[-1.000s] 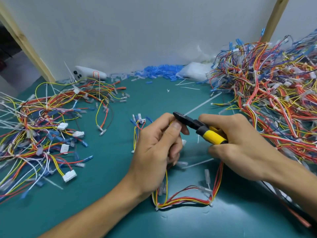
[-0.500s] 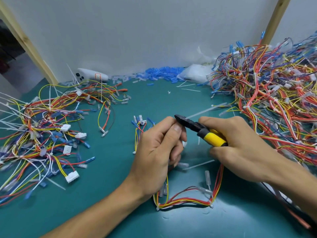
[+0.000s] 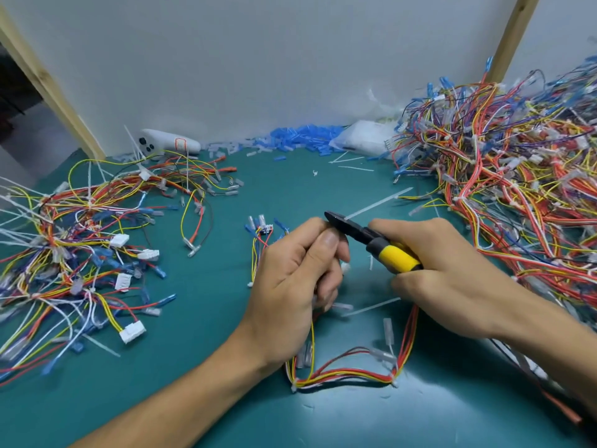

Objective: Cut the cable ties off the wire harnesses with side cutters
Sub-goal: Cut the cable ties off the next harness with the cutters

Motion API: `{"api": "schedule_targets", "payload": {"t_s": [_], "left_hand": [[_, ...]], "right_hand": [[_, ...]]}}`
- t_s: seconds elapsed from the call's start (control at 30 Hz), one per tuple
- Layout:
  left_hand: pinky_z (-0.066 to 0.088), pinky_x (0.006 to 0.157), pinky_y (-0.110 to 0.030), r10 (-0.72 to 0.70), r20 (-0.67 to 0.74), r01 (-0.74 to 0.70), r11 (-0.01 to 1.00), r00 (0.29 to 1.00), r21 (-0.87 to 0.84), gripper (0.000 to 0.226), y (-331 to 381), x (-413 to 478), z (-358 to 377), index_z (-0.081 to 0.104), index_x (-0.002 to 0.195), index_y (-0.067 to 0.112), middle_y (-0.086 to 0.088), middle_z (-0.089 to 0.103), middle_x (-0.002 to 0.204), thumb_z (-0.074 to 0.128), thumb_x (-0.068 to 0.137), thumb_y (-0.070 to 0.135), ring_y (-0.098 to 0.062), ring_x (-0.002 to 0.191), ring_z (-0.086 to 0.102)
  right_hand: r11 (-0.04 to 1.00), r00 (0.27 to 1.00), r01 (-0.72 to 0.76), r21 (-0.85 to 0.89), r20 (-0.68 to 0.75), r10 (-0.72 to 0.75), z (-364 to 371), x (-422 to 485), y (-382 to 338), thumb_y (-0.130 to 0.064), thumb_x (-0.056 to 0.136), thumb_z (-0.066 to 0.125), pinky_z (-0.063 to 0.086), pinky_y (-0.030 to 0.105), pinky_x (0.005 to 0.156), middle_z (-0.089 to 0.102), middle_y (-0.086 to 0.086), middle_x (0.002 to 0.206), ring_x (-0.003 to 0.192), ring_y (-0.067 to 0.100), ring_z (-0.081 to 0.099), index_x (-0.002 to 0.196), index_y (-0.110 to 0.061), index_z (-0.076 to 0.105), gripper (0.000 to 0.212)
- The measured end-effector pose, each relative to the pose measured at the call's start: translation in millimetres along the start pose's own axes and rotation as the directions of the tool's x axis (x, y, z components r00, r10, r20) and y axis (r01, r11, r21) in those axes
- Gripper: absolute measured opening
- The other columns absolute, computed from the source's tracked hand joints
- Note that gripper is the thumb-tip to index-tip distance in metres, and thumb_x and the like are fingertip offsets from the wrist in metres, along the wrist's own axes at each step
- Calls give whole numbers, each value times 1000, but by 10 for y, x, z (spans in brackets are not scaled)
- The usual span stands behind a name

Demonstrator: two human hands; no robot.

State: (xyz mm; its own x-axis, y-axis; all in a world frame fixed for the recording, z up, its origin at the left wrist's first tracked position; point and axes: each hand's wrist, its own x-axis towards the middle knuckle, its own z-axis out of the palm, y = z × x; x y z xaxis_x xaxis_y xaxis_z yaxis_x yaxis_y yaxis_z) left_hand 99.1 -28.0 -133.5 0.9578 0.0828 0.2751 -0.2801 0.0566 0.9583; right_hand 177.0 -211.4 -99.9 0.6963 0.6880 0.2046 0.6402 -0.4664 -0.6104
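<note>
Hardly anything has moved: the left hand (image 3: pixel 290 279) pinches the wire harness (image 3: pixel 349 373), which trails limp onto the counter (image 3: pixel 210 318). The right hand (image 3: pixel 452 276) grips the side cutters (image 3: pixel 387 250), whose tip sits at the left fingertips. The wires look light and floppy, best pinched right beside the tie.

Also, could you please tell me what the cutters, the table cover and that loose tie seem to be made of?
Cutters: dark, matte head, likely steel; yellow handle looks like smooth plastic or rubber. Table cover: teal, smooth, faintly glossy from the soft reflections, probably rubber or vinyl. Loose tie: thin, translucent white strip, likely nylon plastic.
</note>
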Motion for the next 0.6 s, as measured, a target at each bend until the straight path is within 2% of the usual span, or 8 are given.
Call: {"api": "schedule_targets", "payload": {"t_s": [0.13,0.27,0.47,0.6], "left_hand": [[21,42,-49,4,-1,-4,1000,1000,-12,29,0,-8,-14,58,86,11,-2,36,53,44,108,26,-23,46,26],[22,43,-48,-2,3,2,1000,1000,-1,29,-24,-4,-25,57,86,10,0,38,52,45,107,26,-24,46,27],[26,45,-47,15,7,-15,1000,1000,26,29,-29,-11,-19,57,86,11,0,37,52,45,108,25,-22,45,30],[23,43,-46,10,5,-10,1000,1000,5,29,-17,-9,-18,58,86,12,0,37,51,45,108,26,-21,44,29]], "right_hand": [[997,999,28,-69,-24,-30,-3,-10,-7,-14,63,57,37,54,55,40,7,63,61,29,38,82,-21,43,24],[994,1000,28,-102,14,-26,24,-8,2,-17,66,50,40,55,57,44,3,68,67,28,43,86,-21,41,22],[1000,1000,12,-24,24,-11,20,-12,29,-10,64,54,33,52,54,38,7,63,59,24,33,78,-19,40,21],[997,1000,10,-76,-14,-11,39,-11,29,-13,63,54,36,54,54,38,7,61,61,29,36,79,-23,40,24]]}}
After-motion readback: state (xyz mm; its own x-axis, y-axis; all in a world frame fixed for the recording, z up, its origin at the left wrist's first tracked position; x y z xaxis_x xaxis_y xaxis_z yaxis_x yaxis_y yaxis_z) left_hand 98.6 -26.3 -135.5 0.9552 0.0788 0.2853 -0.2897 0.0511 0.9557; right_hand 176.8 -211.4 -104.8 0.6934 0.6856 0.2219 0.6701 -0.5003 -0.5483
